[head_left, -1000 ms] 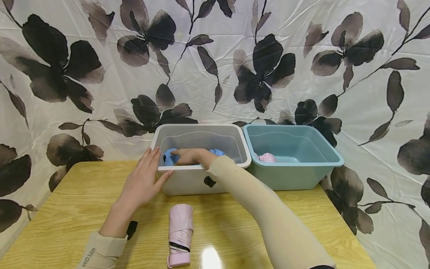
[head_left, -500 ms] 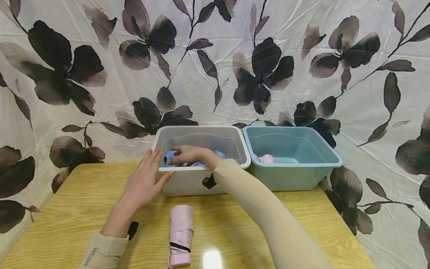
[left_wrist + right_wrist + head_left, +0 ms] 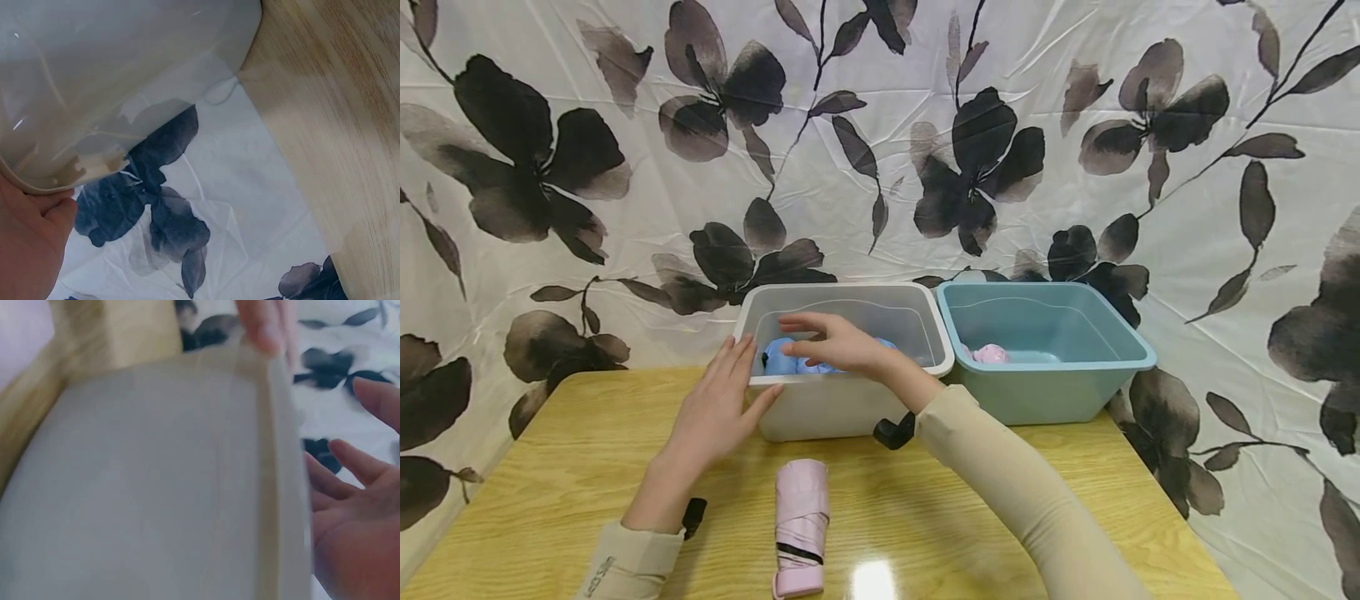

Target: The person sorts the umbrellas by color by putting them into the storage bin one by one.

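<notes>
My left hand (image 3: pixel 718 400) rests against the front left corner of the white bin (image 3: pixel 827 417), fingers straight over its side rim and thumb spread along the front. In the left wrist view, part of this hand (image 3: pixel 28 244) touches the bin's rim (image 3: pixel 47 189). Over the bin's opening hovers my right hand (image 3: pixel 838 343), fingers extended and apart, holding nothing. Below it, inside the bin, lie shiny blue bundles (image 3: pixel 780 358), partly hidden by the hand and the front wall. The right wrist view shows the spread right hand (image 3: pixel 359 512) beside the bin wall (image 3: pixel 144 487).
A teal bin (image 3: pixel 1045 396) stands right beside the white one, with a pink bundle (image 3: pixel 991 354) inside. Closer to me, a folded pink umbrella (image 3: pixel 801 529) with a black band lies on the wooden table (image 3: pixel 550 500). Floral cloth (image 3: pixel 865 167) hangs behind.
My right hand has risen from the blue bundles in the white bin, its fingers spreading and leaving them in place. My left hand has stayed on the rim.
</notes>
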The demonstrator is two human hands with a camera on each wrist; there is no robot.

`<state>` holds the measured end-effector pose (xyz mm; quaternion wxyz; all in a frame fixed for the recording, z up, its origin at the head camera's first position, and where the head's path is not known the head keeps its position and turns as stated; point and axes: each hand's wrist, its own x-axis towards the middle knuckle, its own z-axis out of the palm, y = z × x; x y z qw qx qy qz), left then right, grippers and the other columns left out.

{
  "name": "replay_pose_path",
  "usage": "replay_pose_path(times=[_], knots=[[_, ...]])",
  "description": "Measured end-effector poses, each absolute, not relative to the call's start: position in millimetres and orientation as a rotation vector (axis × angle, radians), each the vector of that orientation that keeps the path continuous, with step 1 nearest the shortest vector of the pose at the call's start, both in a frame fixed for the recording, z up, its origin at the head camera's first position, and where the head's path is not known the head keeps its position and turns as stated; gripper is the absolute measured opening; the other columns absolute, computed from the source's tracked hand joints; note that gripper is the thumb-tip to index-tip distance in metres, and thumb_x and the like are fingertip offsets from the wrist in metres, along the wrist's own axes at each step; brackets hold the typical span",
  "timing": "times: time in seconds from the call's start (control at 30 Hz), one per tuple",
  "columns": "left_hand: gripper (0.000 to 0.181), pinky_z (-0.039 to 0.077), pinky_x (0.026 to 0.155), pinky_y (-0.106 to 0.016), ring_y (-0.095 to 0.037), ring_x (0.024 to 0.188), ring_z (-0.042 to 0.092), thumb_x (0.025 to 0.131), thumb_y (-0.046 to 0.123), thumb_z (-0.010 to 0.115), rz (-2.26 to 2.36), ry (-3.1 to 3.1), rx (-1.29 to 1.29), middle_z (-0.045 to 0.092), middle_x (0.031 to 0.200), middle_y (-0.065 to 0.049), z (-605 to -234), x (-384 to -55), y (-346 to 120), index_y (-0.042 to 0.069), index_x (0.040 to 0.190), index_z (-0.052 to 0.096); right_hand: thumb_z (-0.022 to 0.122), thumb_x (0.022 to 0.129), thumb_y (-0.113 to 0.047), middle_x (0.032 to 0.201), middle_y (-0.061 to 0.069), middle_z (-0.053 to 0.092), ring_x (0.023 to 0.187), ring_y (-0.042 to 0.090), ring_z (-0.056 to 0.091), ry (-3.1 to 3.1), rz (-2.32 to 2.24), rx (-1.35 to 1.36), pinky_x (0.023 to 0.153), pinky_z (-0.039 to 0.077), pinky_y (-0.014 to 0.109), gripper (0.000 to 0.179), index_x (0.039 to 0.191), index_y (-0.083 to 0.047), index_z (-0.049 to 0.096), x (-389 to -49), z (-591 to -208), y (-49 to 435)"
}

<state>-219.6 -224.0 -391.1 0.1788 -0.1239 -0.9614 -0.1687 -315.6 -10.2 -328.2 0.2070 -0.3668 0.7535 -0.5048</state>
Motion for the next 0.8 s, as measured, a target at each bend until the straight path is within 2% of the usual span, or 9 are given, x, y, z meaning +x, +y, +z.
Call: replay_pose_path(times=[0.13, 0.23, 0.5, 0.7, 0.8], knots=[[0.085, 0.025, 0.123, -0.064, -0.044, 0.157, 0.016, 0.106, 0.052, 0.054, -0.481, -2.721, -0.348, 0.028, 0.166, -0.027, -391.0, -219.7, -223.9, -0.008, 0.16, 0.028, 0.066, 0.104, -0.023, 0.154, 0.002, 0.055, 0.128, 0.015, 0.063, 2.144, -1.526, -1.073, 0.097, 0.057, 0.029, 0.052, 0.153, -0.015, 0.053, -295.4, -330.2, 3.0], [0.085, 0.026, 0.122, -0.065, -0.045, 0.156, 0.018, 0.105, 0.051, 0.056, -0.48, -2.708, -0.351, 0.029, 0.166, -0.028, -391.2, -219.7, -223.7, -0.009, 0.159, 0.03, 0.066, 0.104, -0.021, 0.151, 0.001, 0.058, 0.127, 0.015, 0.063, 2.171, -1.632, -1.103, 0.097, 0.057, 0.029, 0.048, 0.15, -0.014, 0.057, -277.4, -335.5, 12.8], [0.083, 0.028, 0.121, -0.064, -0.047, 0.155, 0.022, 0.104, 0.049, 0.059, -0.471, -2.672, -0.361, 0.032, 0.164, -0.029, -393.5, -220.5, -223.1, -0.01, 0.157, 0.033, 0.064, 0.103, -0.004, 0.152, 0.015, 0.054, 0.127, 0.041, 0.062, 2.1, -1.863, -1.239, 0.1, 0.058, 0.036, 0.042, 0.144, -0.001, 0.056, -234.1, -367.7, 34.0], [0.084, 0.027, 0.121, -0.065, -0.046, 0.155, 0.021, 0.104, 0.05, 0.058, -0.465, -2.682, -0.349, 0.031, 0.165, -0.028, -393.5, -220.8, -223.8, -0.009, 0.158, 0.032, 0.069, 0.1, -0.007, 0.15, 0.016, 0.054, 0.122, 0.038, 0.065, 2.19, -1.821, -1.222, 0.098, 0.059, 0.042, 0.045, 0.143, -0.005, 0.056, -210.6, -397.7, 40.3], [0.084, 0.027, 0.122, -0.064, -0.047, 0.155, 0.022, 0.105, 0.05, 0.058, -0.461, -2.682, -0.353, 0.031, 0.164, -0.029, -393.6, -220.7, -224.0, -0.009, 0.158, 0.032, 0.071, 0.099, -0.01, 0.151, 0.01, 0.052, 0.123, 0.032, 0.063, 2.232, -1.749, -1.195, 0.099, 0.058, 0.041, 0.047, 0.144, -0.009, 0.056, -200.9, -413.4, 41.3]])
